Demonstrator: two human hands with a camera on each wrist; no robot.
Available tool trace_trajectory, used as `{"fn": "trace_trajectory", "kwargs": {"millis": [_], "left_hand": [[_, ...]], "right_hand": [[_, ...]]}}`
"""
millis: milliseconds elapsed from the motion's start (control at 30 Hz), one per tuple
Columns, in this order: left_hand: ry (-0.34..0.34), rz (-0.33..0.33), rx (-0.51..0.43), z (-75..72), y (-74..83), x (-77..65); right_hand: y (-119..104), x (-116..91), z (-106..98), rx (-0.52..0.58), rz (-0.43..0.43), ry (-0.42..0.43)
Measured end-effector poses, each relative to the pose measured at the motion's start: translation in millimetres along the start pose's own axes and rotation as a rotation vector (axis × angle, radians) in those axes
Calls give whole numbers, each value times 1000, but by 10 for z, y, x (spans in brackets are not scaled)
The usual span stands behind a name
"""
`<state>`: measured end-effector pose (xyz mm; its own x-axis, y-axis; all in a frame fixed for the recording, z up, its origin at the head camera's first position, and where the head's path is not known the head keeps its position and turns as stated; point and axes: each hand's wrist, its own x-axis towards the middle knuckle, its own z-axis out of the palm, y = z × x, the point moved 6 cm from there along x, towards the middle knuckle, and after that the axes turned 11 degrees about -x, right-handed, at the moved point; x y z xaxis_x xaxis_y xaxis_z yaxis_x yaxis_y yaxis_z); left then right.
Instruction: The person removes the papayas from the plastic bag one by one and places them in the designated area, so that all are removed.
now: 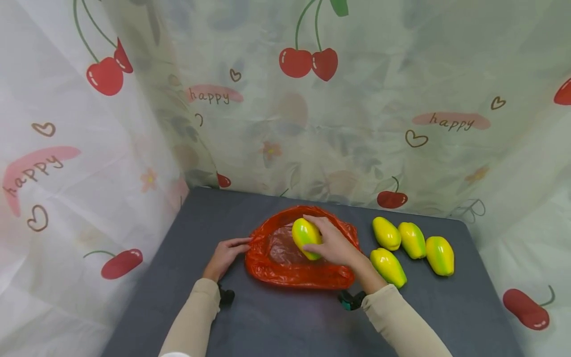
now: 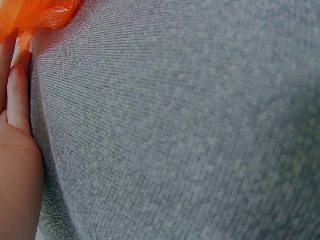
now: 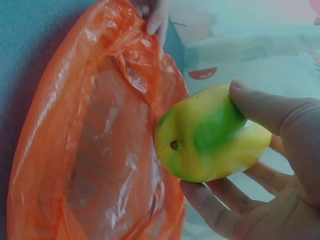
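My right hand [image 1: 332,243] holds a glossy yellow papaya [image 1: 305,235] with a green streak over the open mouth of a red plastic bag [image 1: 299,280]. In the right wrist view, the thumb lies along one side of the papaya [image 3: 210,135] and the fingers support the other; its dark stem spot faces the bag [image 3: 45,125]. At the bag's left edge, my left hand [image 1: 227,255] pinches the rim with its fingertips. The left wrist view shows the fingers [image 2: 19,95] reaching up to the orange-looking plastic [image 2: 40,15], which partly hides their tips.
To the right of the bag, several more papayas [image 1: 412,240] lie in a loose group on the dark grey table [image 1: 276,322]. Cherry-printed curtains [image 1: 348,124] hang behind the table and along both sides.
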<state>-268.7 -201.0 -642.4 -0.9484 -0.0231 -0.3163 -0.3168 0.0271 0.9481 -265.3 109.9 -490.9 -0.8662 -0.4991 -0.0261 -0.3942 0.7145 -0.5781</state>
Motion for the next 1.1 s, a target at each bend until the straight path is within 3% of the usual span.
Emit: {"fn": "trace_trajectory", "kwargs": {"millis": [433,733,1100], "left_hand": [[-3,10,11,12,-14,-13],[-10,5,14,9,-2,-5],[-15,10,26,-8,17,-2]], "right_hand": [[222,-233,-340,-38,65,77],[433,-403,-542,-6,170,77],[717,-682,-748,-57,220,111]]}}
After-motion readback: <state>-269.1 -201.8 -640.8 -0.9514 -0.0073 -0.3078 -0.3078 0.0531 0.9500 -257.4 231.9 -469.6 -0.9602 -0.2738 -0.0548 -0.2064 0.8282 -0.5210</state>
